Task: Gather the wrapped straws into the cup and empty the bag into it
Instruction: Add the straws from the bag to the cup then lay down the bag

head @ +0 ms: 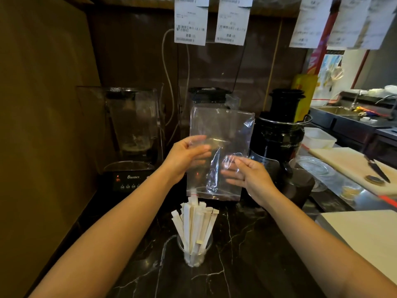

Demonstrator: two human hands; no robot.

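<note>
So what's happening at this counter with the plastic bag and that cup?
A person is holding a clear plastic bag up above the dark marble counter, left hand on one side and right hand on the other. The bag looks empty, its red-lined mouth pointing down over a clear cup. The cup is packed with paper-wrapped straws standing upright. No loose straws show on the counter.

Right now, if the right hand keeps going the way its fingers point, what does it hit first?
The right hand points left, toward the left hand. First contact is the clear bag it already touches, then probably the left hand's fingers behind the film. Depth between the hands is unclear.
</note>
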